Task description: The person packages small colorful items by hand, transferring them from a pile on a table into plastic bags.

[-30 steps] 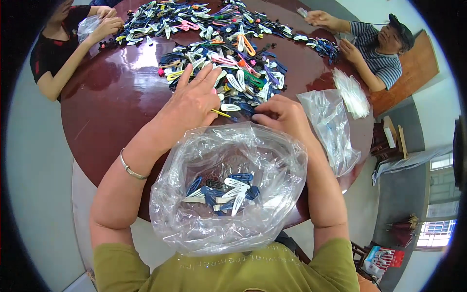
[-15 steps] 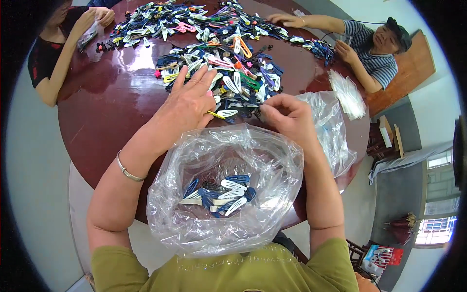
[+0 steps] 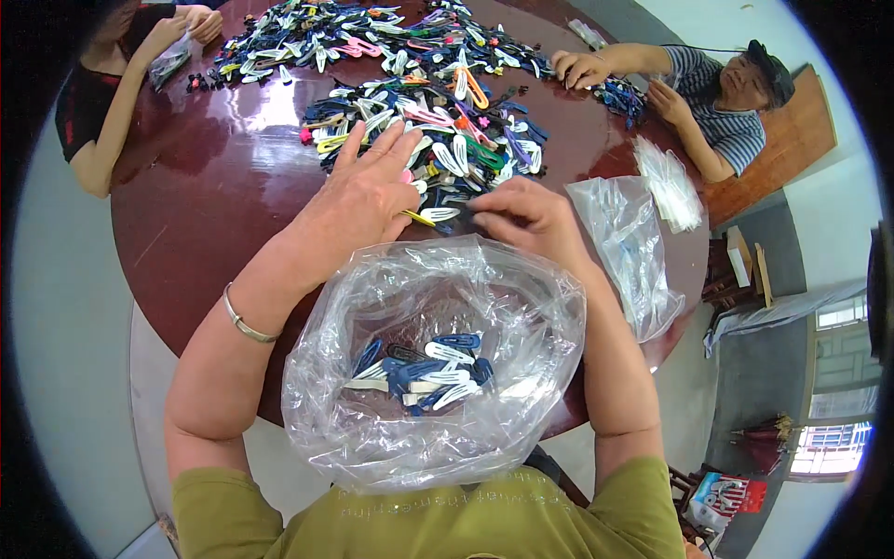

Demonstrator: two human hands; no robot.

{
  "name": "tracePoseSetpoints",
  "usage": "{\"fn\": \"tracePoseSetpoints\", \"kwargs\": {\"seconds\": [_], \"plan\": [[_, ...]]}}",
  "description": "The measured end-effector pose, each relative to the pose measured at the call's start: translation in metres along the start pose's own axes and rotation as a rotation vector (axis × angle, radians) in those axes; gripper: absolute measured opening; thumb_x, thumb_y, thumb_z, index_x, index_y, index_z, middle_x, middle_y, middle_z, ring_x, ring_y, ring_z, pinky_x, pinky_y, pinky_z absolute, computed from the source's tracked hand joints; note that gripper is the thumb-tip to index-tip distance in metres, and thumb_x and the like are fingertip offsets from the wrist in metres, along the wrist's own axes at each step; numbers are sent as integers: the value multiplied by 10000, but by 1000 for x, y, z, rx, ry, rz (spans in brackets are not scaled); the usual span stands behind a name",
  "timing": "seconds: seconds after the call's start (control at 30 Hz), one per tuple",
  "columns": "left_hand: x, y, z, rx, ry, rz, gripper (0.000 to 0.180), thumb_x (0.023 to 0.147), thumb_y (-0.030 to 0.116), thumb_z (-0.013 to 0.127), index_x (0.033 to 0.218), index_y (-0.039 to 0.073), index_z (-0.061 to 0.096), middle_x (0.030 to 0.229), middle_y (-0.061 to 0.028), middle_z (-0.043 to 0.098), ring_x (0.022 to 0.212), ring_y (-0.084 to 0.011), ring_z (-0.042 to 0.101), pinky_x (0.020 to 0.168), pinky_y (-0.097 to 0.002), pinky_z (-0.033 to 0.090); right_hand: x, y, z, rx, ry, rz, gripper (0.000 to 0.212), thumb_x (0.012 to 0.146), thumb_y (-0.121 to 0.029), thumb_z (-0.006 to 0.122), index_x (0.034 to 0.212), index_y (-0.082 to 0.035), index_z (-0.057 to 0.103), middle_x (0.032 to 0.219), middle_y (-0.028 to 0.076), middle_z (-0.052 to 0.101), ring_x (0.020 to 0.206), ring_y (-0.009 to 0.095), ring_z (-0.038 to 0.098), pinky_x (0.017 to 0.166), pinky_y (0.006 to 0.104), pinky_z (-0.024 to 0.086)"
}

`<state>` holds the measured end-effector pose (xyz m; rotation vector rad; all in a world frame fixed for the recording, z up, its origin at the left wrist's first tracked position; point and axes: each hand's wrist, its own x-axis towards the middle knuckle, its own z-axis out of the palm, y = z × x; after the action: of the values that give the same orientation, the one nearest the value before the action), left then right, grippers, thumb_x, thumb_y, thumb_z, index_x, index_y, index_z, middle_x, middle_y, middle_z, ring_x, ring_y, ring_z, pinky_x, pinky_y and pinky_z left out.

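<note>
At twelve o'clock on the dark red surface (image 3: 200, 228), hair clips (image 3: 456, 149) lie piled, the left hand (image 3: 372, 197) spread flat over their seven-o'clock side. The right hand (image 3: 526, 214) curls at their five-o'clock edge; whether it grips one I cannot tell. A gaping plastic bag (image 3: 317, 396) fills six o'clock between the forearms; a flattened bag (image 3: 629, 265) lies toward three, clear sleeves (image 3: 669, 186) toward two.

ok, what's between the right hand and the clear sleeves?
A flat clear bag lies on the table between the right hand and the clear sleeves, in the head view.
</note>
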<state>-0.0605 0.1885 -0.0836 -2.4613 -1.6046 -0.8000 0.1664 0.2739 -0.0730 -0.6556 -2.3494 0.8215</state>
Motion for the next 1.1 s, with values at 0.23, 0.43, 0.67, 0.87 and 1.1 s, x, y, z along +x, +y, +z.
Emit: {"fn": "tracePoseSetpoints", "kwargs": {"seconds": [0.23,0.43,0.67,0.87,1.1], "plan": [[0,-2,4,5,28,34,136,666,112,711,778,69,647,1374,-207,401,1310,-365,346,1062,-575,209,-1,-10,12,-382,18,-75,212,744,-153,733,950,-118,700,750,54,545,642,195,567,573,295,460],[1,-1,10,38,70,62,139,655,119,717,781,111,659,1358,-204,416,1307,-360,352,1051,-567,229,-2,-13,18,-392,60,-80,222,714,-158,756,922,-107,700,753,56,550,629,194,561,557,311,451],[1,-2,4,28,104,83,115,677,117,704,780,101,655,1357,-205,421,1314,-347,346,1057,-563,223,-1,-5,14,-83,51,-54,164,723,-70,740,873,-46,679,749,21,542,613,80,516,524,217,395],[1,-2,-7,80,93,31,83,728,110,669,780,52,640,1334,-216,444,1308,-330,357,1077,-543,201,-6,-20,-5,475,94,293,71,803,-14,673,867,-10,643,804,1,603,654,22,506,529,165,376],[1,-4,-3,88,243,-34,129,755,159,668,810,44,649,1255,-218,508,1254,-332,420,1061,-528,229,-12,-44,-30,640,-72,-107,86,816,-16,659,900,-12,679,835,19,615,706,55,531,613,177,408]]}}
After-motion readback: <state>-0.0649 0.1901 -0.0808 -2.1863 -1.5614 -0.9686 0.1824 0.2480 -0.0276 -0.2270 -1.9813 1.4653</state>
